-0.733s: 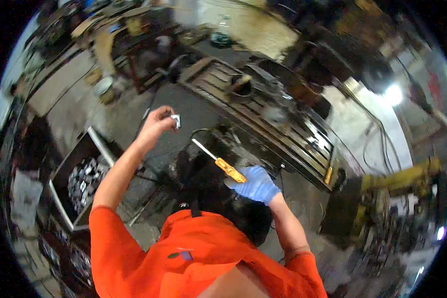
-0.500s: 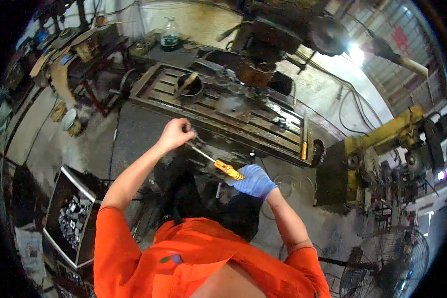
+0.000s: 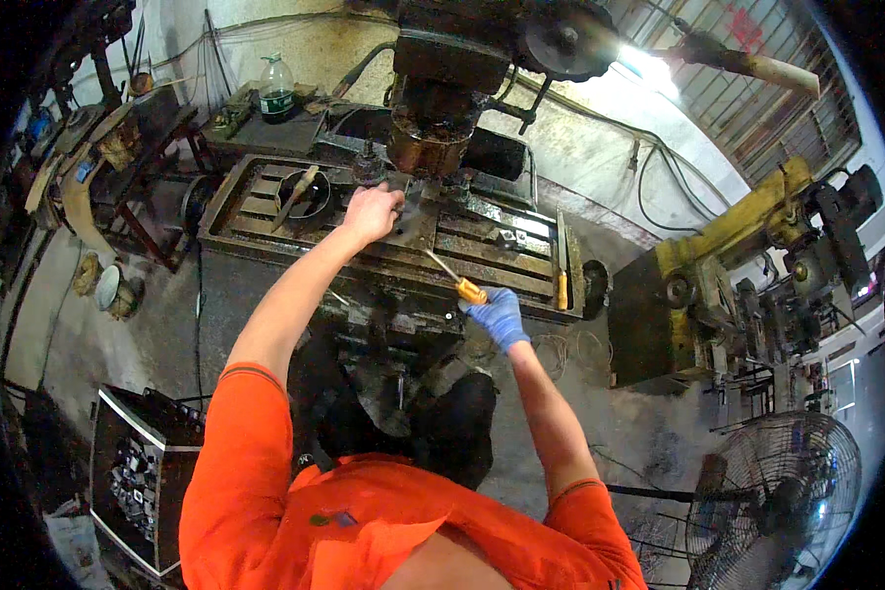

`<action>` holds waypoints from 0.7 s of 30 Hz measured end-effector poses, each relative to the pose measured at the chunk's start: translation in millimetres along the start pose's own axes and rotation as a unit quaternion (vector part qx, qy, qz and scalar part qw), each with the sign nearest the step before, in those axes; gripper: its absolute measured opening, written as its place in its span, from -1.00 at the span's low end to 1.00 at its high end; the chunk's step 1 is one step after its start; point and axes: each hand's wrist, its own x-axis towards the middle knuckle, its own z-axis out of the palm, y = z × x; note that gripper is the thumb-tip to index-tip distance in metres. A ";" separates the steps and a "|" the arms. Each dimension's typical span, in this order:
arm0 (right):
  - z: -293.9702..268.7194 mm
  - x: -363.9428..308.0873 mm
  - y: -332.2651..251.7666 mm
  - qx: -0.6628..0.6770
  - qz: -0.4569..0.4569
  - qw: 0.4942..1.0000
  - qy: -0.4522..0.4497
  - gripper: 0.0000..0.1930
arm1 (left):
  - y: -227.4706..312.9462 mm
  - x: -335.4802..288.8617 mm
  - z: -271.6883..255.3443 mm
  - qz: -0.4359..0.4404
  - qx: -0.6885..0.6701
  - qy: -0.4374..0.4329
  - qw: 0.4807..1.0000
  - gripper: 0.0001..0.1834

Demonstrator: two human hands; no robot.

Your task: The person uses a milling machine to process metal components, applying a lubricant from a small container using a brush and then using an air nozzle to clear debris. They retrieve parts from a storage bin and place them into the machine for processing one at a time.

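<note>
My bare left hand [image 3: 372, 213] reaches over the slotted machine table [image 3: 256, 234], just below the dark machine head [image 3: 431, 123]. Its fingers are bent together near the fixture area; whatever they hold is too small and dark to make out. In a blue glove, my right hand [image 3: 499, 317] grips a screwdriver [image 3: 471, 291] by its yellow handle. The thin metal shaft points up and left toward the table's front edge, its tip apart from my left hand. A round dark pot [image 3: 310, 211] with a brush-like wooden handle sits left of my left hand.
Another yellow-handled tool [image 3: 562, 287] lies along the table's right end. A bin of small metal pieces [image 3: 133, 482] stands at lower left. A large fan [image 3: 772, 492] is at lower right, a yellow machine [image 3: 683, 265] at right. A clear bottle [image 3: 276, 90] stands at the back.
My left hand has moved forward from in front of the table to beneath the machine head, away from the screwdriver tip. My right hand has moved slightly forward with the screwdriver. The view has shifted.
</note>
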 end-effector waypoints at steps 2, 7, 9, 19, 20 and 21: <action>6.1 -9.2 -3.5 -0.158 0.029 0.987 -0.014 -0.65 | -0.2 -0.2 -0.5 0.014 0.030 -0.003 0.999 -0.79; 13.7 -37.6 -7.0 -0.183 0.025 0.981 0.066 -0.59 | -1.6 10.4 17.5 -0.027 -0.020 0.003 0.999 -0.79; 3.2 -48.9 -5.9 -0.132 0.018 0.990 0.049 -0.59 | -2.2 16.0 24.8 -0.021 -0.019 0.025 0.999 -0.79; -109.6 -65.1 -37.7 -0.117 -0.027 0.981 0.150 -0.69 | 9.5 36.4 32.5 -0.203 -0.022 0.066 0.977 -0.56; -128.1 -58.4 -72.0 -0.030 -0.088 0.981 0.169 -0.73 | 5.0 35.4 35.0 -0.207 -0.024 0.072 0.975 -0.53; -150.4 -47.2 -99.1 -0.049 -0.084 0.971 0.217 -0.76 | 3.6 34.1 34.7 -0.205 -0.024 0.063 0.976 -0.56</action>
